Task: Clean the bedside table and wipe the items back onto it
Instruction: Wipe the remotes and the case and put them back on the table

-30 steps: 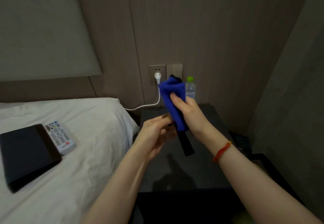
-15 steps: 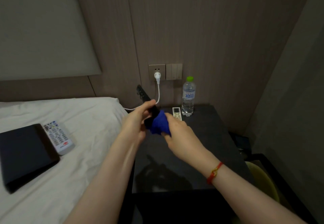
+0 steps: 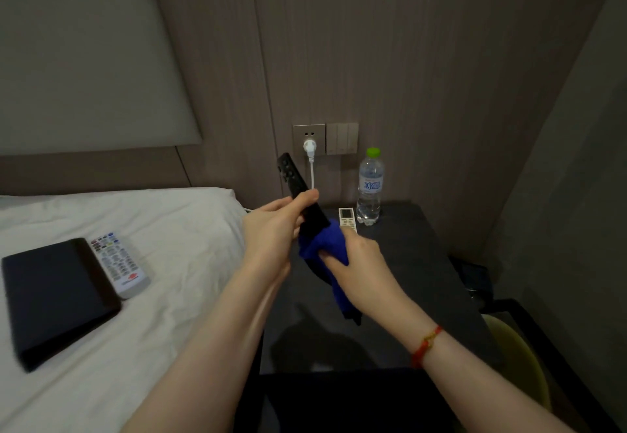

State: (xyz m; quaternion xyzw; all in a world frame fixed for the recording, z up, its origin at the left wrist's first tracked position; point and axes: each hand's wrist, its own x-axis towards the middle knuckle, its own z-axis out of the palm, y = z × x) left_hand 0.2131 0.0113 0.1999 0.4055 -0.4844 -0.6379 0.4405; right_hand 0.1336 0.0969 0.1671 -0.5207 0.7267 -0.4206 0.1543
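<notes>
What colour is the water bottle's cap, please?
Bright green, clearest in the head view: bottle cap.

Single head-worn view, looking forward and down, close over bedside table

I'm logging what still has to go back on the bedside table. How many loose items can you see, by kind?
Remote controls: 3, black one in the left hand, small white one on the table, grey one on the bed
Water bottles: 1
Blue cloths: 1, in the right hand
Black folders: 1
Total: 6
</notes>
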